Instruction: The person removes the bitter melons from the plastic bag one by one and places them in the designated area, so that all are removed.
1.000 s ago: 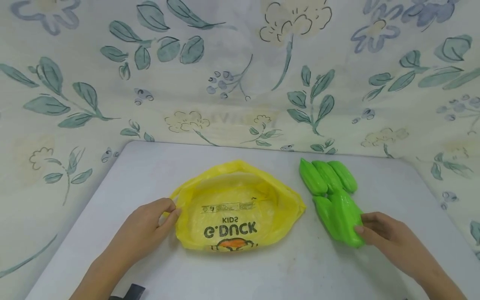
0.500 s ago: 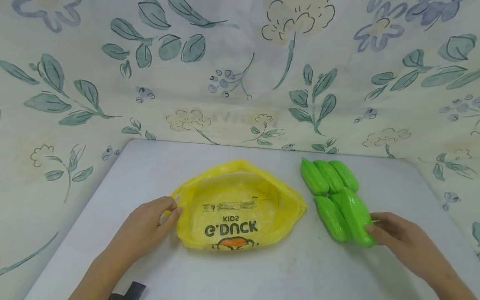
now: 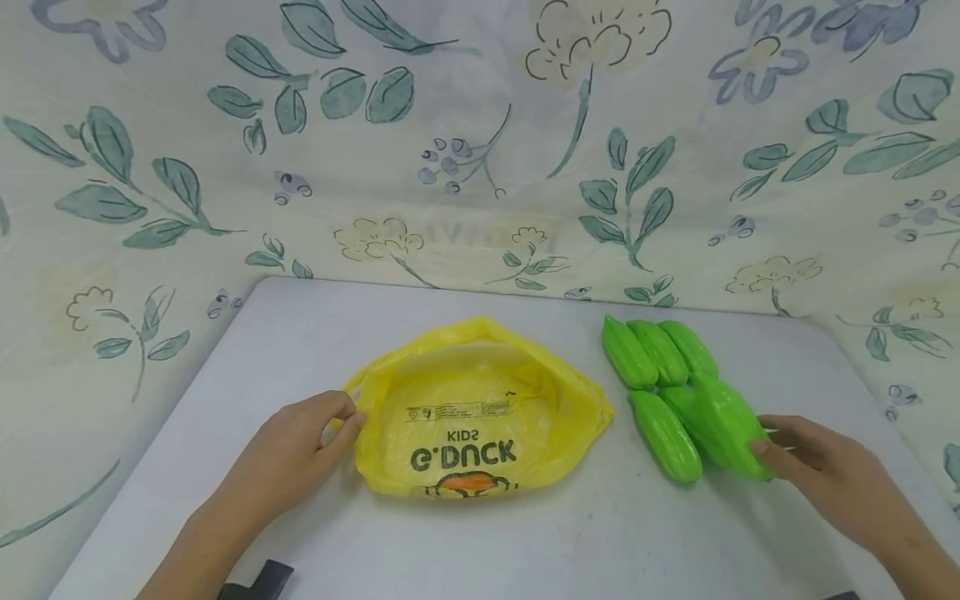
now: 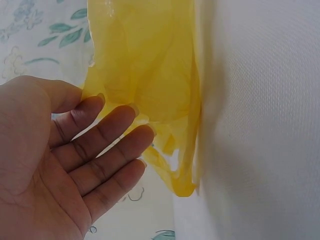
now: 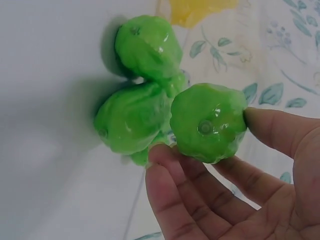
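Note:
My left hand (image 3: pixel 292 450) pinches the left edge of a yellow plastic bag (image 3: pixel 540 425) between thumb and index finger; its other fingers are loosely extended in the left wrist view. The bag's mouth gapes, showing upside-down "G.DUCK KIDS" print. To its right, my right hand (image 3: pixel 832 475) grips the near end of a glossy green bitter melon (image 3: pixel 727 429) between thumb and fingers. Its lumpy round end (image 5: pixel 207 125) faces the right wrist camera. The held melon partly covers another melon (image 3: pixel 686 412), beside a fully visible one (image 3: pixel 666 437).
Several more green melons (image 3: pixel 660 354) lie side by side behind these, near the table's back. The white table (image 3: pixel 525 550) ends at a flower-patterned cloth backdrop (image 3: pixel 480 233). A dark object (image 3: pixel 272 578) shows at the lower left edge.
My right hand has moved right with the held melon, whose near end has come away from the others and risen slightly. My left hand and the bag stay nearly still.

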Tool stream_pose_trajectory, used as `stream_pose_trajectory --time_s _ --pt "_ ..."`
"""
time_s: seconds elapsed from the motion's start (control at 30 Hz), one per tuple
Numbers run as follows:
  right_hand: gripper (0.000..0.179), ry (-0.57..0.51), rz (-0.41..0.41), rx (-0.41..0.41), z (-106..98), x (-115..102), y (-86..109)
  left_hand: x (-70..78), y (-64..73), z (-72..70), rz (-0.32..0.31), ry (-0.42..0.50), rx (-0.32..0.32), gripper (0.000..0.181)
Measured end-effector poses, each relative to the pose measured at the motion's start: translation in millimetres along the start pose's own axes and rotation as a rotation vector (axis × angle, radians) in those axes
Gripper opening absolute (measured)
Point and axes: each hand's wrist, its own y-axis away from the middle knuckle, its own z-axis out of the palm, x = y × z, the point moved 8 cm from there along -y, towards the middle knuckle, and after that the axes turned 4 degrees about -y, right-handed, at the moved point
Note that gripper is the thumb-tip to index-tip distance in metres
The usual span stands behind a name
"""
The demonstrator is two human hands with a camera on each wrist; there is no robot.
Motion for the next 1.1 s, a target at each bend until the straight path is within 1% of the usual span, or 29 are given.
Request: stream_pose_trajectory --time_s 0.07,0.2,0.37,0.6,0.87,1.1 --pt "0.073 0.017 0.004 0.005 -2 2 -1.7 -1.0 -0.6 1.1 -0.012 -0.003 -0.009 0.013" --pt "0.071 0.029 0.000 0.029 -5 7 -3.8 -1.3 -0.7 1.5 -0.011 -0.004 -0.007 0.013" --pt "0.074 0.042 0.024 0.041 -7 14 -8.4 -1.2 -0.3 1.9 -0.017 -0.002 -0.011 0.013" --pt "0.073 0.057 0.045 0.052 -9 15 -12.0 -1.8 -0.5 3.4 -0.028 -0.006 -0.024 0.013" --pt "0.074 0.064 0.055 0.062 -10 20 -16.4 -2.2 -0.6 2.6 -0.013 -0.006 -0.005 0.011" --pt "0.077 0.060 0.054 0.073 -8 26 -19.8 -3.5 -1.1 4.5 -0.019 -0.004 -0.014 0.011"
